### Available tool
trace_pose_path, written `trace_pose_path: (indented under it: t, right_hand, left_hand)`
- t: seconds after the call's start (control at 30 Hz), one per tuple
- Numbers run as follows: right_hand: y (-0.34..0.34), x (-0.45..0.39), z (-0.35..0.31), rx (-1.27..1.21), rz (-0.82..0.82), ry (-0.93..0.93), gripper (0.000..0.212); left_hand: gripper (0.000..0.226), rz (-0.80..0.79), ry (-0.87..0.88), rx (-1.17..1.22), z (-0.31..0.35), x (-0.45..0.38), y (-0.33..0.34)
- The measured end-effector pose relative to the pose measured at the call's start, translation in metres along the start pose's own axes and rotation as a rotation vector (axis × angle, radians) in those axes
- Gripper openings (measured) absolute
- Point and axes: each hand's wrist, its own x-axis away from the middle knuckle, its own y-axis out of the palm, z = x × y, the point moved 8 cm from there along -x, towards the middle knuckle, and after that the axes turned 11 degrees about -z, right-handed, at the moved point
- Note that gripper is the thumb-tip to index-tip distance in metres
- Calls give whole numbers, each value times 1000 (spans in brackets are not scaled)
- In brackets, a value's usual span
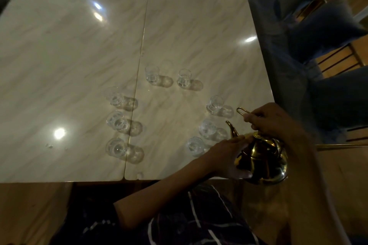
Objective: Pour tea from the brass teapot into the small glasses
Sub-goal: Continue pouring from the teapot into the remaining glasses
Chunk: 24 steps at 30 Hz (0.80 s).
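Brass gleams nearest me: the teapot (264, 162) sits at the worktop's (79, 55) near right corner, spout toward the glasses. My left hand (227, 155) lies flat against its side with fingers straight, while my right hand (272, 120) pinches the thin wire handle (242, 111) above the lid. Just beyond, eight small clear glasses (196, 145) stand in a loose ring. Farther right, grey cushioned chairs (322, 32) line the edge.
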Motion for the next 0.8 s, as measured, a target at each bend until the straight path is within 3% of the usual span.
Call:
trace_pose_path:
  t: [0.8]
  right_hand:
    - [28,-8,14,-150,27,7,23]
  left_hand:
    - [101,-111,-99,-24,-34,-3,14]
